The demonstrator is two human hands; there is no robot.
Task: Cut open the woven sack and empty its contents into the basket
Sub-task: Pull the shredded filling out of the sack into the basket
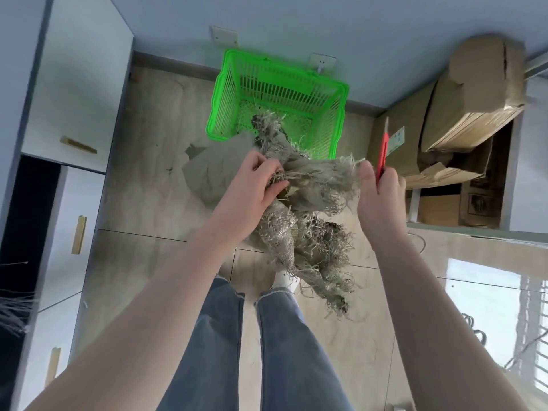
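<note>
A frayed, greyish woven sack (311, 209) hangs crumpled between my hands, loose strands trailing down toward my feet. My left hand (252, 185) grips a bunched fold of it. My right hand (378, 191) pinches the sack's frayed right edge and also holds a red utility knife (382, 152) that points upward. A bright green plastic basket (225, 93) stands on the floor just beyond the sack, with the sack's upper end draped over its near rim and some frayed fibre inside.
Cardboard boxes (462, 114) are stacked to the right of the basket. White cabinets with gold handles (77, 120) line the left side. My legs in jeans (267, 351) stand on the tiled floor below the sack. A glossy tabletop (489, 286) is at the right.
</note>
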